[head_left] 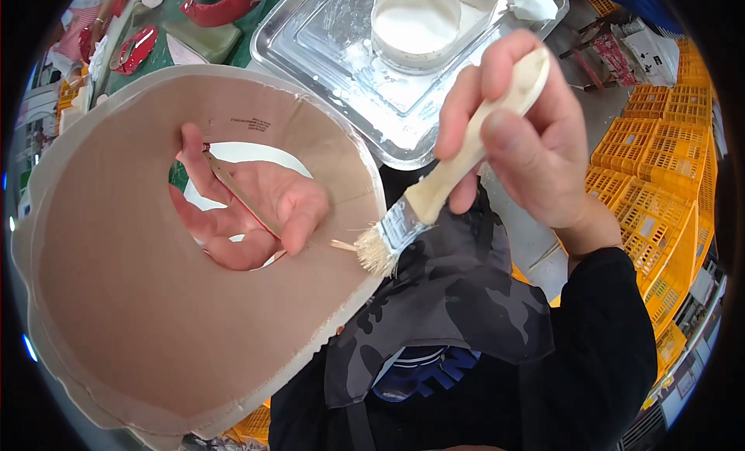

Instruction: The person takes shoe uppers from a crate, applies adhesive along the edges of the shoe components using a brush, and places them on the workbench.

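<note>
One large hollow shell, tan inside with a pale, uneven rim, serves as landmark (132, 241), its hollow turned up toward the wearer's head and small dark print on its inner wall. Just beyond the shell's upper left edge lie a red oval piece (140, 49) and, to the right of that, a curved red band (219, 5), both over a green worktop (242, 54). The left grip (268, 186) shows through the hole in the shell, palm up, its fingers curled and grasping the hole's edge; a narrow, red-edged strip (244, 196) crosses in front of the palm. Beyond the shell's upper right side sits a shiny metal tray (334, 71) smeared with white, bearing a round tub (419, 62) with white matter inside. At the shell's right rim are the pale bristles of a flat brush (450, 168), whether touching it or just above I cannot tell; its wooden handle slants up and away from the shell into the right grip (535, 141), which is clenched around it. Below the brush, right of the shell, hangs dark camouflage cloth (473, 273), then a black sleeve (609, 319). Well apart from the shell, farthest right, yellow lattice crates (660, 148) stand stacked.
</note>
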A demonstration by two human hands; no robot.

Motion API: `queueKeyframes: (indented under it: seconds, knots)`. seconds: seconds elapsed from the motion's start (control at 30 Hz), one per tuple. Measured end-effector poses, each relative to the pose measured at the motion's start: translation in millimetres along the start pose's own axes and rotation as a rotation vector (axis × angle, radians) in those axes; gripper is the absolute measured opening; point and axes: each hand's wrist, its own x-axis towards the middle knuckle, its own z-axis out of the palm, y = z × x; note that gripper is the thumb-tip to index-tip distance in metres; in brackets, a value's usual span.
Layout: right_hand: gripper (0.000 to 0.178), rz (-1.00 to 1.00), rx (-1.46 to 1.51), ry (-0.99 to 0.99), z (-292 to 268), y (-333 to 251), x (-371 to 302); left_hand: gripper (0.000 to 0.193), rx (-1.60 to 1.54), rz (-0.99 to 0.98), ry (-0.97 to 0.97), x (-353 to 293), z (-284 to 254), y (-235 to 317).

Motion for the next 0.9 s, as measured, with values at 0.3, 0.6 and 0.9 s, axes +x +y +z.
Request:
queueKeyframes:
  seconds: [0.3, 0.6, 0.9]
  knots:
    - [0.022, -0.249, -0.245, 0.037, 4, 0, 1, 0.057, 0.001, 0.057, 0.022, 9, -12, -1]
    - [0.02, -0.099, -0.249, 0.0, 3, 2, -7, 0.056, -0.088, 0.104, -0.031, 6, -7, -10]
    - [0.019, -0.039, -0.212, -0.09, 14, 10, 12, 0.06, -0.157, -0.128, -0.11, 17, -25, -6]
